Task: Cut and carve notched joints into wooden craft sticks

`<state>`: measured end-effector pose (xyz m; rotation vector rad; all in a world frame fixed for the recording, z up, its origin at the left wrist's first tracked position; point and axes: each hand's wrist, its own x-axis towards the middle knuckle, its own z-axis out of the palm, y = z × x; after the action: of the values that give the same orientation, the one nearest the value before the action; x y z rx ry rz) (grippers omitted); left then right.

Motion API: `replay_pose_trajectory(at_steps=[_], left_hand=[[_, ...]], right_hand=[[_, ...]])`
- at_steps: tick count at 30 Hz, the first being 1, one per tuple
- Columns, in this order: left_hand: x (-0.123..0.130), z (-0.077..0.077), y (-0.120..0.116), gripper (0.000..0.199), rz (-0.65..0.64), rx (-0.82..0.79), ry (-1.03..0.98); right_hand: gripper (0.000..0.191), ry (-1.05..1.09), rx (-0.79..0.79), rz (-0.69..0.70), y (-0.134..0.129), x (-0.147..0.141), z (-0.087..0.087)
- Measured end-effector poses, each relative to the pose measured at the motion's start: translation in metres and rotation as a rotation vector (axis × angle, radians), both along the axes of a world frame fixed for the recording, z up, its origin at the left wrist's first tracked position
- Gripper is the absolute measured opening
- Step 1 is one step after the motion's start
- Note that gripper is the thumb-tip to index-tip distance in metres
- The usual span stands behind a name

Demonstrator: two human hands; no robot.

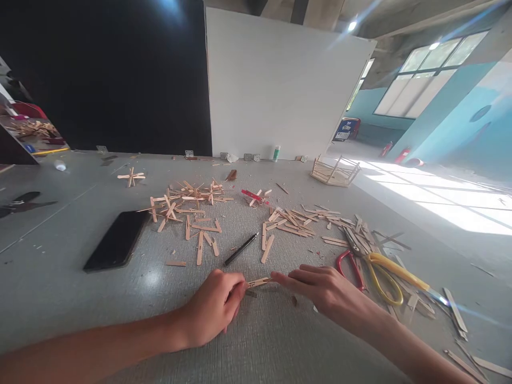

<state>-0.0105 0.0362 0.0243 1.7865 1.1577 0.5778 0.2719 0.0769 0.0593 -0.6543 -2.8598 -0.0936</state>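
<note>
Between my two hands, near the table's front, is a short flat wooden stick piece (258,282) with dark marks on it. My left hand (218,304) pinches its left end between thumb and curled fingers. At its right end my right hand (316,288) touches it with the fingertips; the fingers lie close together and the thumb is hidden. A black pen (241,249) lies just beyond the hands. Several cut wooden sticks (200,248) are spread past the pen, and a small dark scrap lies under the held piece.
Left is a black phone (117,240). On the right lie red-handled pliers (352,256), yellow-handled scissors (384,277) and a yellow cutter (400,271) among stick piles. Farther back stand a stick frame (335,173), a glue tube (276,153) and a stick star (131,177), before upright boards.
</note>
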Motion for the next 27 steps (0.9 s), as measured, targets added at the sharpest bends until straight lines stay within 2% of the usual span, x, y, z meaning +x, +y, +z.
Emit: replay_pose_trajectory(at_steps=[5,11,14,16,20,22,25,27], left_hand=[[0.0,0.002,0.001,0.043,0.011,0.003,-0.001],[0.0,0.002,0.002,0.041,-0.016,0.016,-0.022],[0.0,0.001,0.002,0.042,-0.025,0.029,-0.022],[0.0,0.001,0.002,0.041,-0.02,0.032,-0.02],[-0.001,0.0,0.001,0.038,-0.022,0.029,-0.01],[-0.001,-0.001,0.001,0.037,-0.026,0.031,-0.009],[-0.001,-0.002,0.0,0.038,-0.019,0.039,-0.008],[0.0,-0.001,0.0,0.039,-0.014,0.044,-0.002]], right_hand=[[0.039,-0.073,0.122,-0.044,-0.015,-0.011,0.006],[0.045,-0.14,0.454,-0.117,-0.06,-0.032,0.007],[0.042,-0.124,0.517,-0.152,-0.069,-0.037,0.005],[0.043,-0.115,0.441,-0.147,-0.061,-0.033,0.005],[0.041,-0.074,0.061,-0.111,-0.024,-0.014,0.002],[0.041,-0.026,-0.063,-0.087,-0.007,-0.007,-0.004],[0.044,0.013,-0.101,-0.095,0.003,-0.006,-0.01],[0.046,-0.007,-0.09,-0.118,-0.001,-0.009,-0.008]])
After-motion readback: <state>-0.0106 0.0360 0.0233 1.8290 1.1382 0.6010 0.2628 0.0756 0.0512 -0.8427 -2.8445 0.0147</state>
